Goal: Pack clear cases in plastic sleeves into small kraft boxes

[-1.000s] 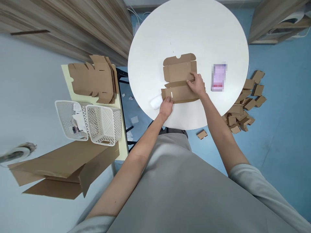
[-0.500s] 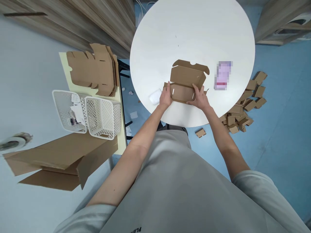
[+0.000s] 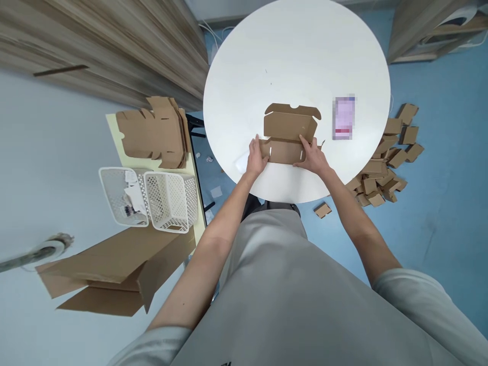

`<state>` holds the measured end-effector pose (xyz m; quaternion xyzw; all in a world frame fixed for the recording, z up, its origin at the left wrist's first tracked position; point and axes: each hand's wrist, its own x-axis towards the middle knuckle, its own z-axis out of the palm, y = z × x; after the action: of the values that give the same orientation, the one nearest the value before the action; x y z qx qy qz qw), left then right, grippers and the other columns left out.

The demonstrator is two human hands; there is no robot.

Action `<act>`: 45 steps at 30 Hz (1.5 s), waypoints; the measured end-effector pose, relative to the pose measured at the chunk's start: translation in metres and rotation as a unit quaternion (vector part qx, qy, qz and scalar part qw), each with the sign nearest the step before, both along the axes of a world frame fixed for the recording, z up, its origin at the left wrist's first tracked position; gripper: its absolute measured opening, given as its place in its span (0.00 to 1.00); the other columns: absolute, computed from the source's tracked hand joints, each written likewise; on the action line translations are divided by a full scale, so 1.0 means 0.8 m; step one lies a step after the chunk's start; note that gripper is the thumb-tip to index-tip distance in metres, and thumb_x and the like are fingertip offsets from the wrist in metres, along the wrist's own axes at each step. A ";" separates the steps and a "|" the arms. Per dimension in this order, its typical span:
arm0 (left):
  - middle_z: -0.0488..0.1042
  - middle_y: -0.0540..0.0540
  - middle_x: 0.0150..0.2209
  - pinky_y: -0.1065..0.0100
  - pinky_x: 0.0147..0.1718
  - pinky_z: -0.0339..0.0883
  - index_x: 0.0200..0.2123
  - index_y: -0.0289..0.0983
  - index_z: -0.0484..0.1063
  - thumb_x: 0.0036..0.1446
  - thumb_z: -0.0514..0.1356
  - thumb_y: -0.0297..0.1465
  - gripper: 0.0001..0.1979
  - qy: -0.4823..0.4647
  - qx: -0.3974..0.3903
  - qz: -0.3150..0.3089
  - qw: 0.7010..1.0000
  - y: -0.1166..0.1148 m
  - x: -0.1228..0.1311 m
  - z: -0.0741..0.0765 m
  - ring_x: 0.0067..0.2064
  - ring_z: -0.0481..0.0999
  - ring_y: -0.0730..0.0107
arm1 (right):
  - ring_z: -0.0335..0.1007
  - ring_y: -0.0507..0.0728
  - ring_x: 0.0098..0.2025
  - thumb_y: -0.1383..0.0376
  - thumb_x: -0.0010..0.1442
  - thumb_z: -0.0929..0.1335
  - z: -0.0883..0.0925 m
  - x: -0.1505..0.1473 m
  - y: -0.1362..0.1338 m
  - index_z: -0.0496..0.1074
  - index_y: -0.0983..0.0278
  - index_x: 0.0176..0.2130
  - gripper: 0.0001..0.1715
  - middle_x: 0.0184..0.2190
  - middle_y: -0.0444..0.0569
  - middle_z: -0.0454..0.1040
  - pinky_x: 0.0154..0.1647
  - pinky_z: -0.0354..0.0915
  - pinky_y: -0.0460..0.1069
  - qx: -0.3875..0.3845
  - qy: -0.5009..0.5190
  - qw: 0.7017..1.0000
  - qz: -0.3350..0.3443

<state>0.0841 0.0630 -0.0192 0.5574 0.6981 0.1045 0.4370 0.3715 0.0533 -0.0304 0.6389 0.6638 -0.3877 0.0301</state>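
A brown cardboard box (image 3: 288,126) stands partly folded near the front of the round white table (image 3: 305,56), its lid raised at the back with side flaps sticking out. At the box's left end my left hand (image 3: 256,157) grips the side panel, fingers on top. My right hand (image 3: 311,156) holds the right end, with thumb and fingers spread around the side wall. A white packet (image 3: 241,162) lies partly hidden behind my left hand. To the right of the box, a pixelated pink-purple item (image 3: 343,118) rests on the table.
On a side table at left lie stacked flat cardboard blanks (image 3: 150,134), beside two white plastic baskets (image 3: 170,201) and a large open carton (image 3: 114,259). Many small folded boxes (image 3: 377,173) are heaped on the blue floor at right; one single box (image 3: 323,210) lies apart.
My left hand has shifted slightly outward along the box's left end, and its left side panel now lies flatter. The camera view has also moved a little.
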 end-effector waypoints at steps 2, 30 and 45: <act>0.65 0.32 0.80 0.48 0.71 0.72 0.84 0.44 0.50 0.68 0.70 0.32 0.49 -0.043 -0.041 0.016 0.998 0.003 0.006 0.004 0.74 0.75 0.47 | 0.77 0.83 0.63 0.41 0.52 0.86 -0.001 0.000 0.001 0.43 0.52 0.87 0.84 0.79 0.73 0.52 0.59 0.78 0.74 0.005 0.007 1.000 -0.002; 0.80 0.33 0.55 0.52 0.57 0.74 0.46 0.40 0.78 0.72 0.58 0.26 0.08 0.187 -0.065 -0.078 0.977 -0.008 0.033 0.006 0.55 0.82 0.45 | 0.69 0.72 0.71 0.53 0.77 0.66 0.025 -0.006 -0.081 0.70 0.62 0.69 0.29 0.69 0.67 0.72 0.70 0.73 0.68 0.134 0.006 0.956 -0.261; 0.80 0.33 0.52 0.52 0.55 0.73 0.46 0.38 0.78 0.72 0.58 0.25 0.09 0.202 -0.074 -0.105 0.971 -0.007 0.044 0.007 0.53 0.82 0.45 | 0.75 0.69 0.59 0.62 0.81 0.59 0.035 -0.085 -0.109 0.76 0.58 0.58 0.19 0.59 0.63 0.76 0.55 0.77 0.60 0.066 -0.009 0.976 -0.208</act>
<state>0.1191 0.0576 -0.0134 0.6030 0.7156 -0.1086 0.3355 0.3035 -0.0341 -0.0020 0.7671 0.5401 -0.3350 -0.0870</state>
